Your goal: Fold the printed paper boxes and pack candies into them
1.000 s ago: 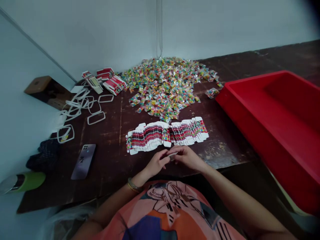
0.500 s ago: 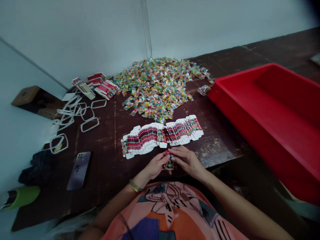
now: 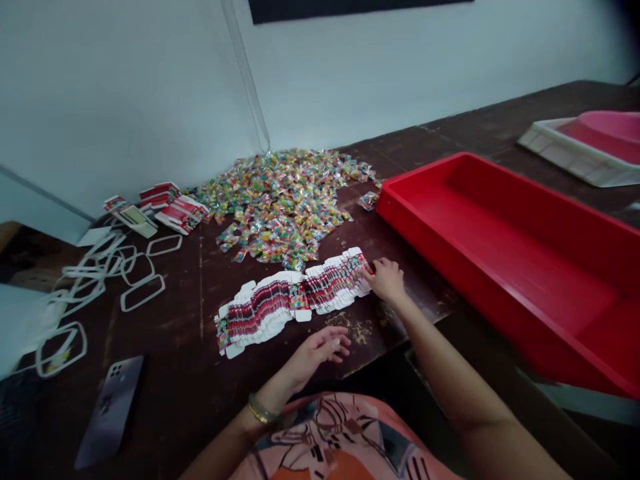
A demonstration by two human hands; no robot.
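A long fanned row of flattened candy cartons (image 3: 270, 303), red and white with a colourful print, lies across the table in front of me. At its right end my right hand (image 3: 387, 280) has its fingertips pinched at the edge of the last carton, which still lies in line with the others. My left hand (image 3: 320, 350) is just below the row near the table's front edge, empty, its fingers loosely curled and apart. Behind the row spreads a large heap of small clear packets of coloured candies (image 3: 285, 200).
A big red tray (image 3: 450, 233) stands at the right, overhanging the table's front edge. White band loops (image 3: 143, 293), carton stacks (image 3: 183, 213) and a phone (image 3: 110, 410) are on the left. A white crate with a pink item (image 3: 565, 150) sits at the far right.
My hands have parted from a small printed carton, which I no longer see. My right hand has moved to the row's right end. The view has turned rightward and up.
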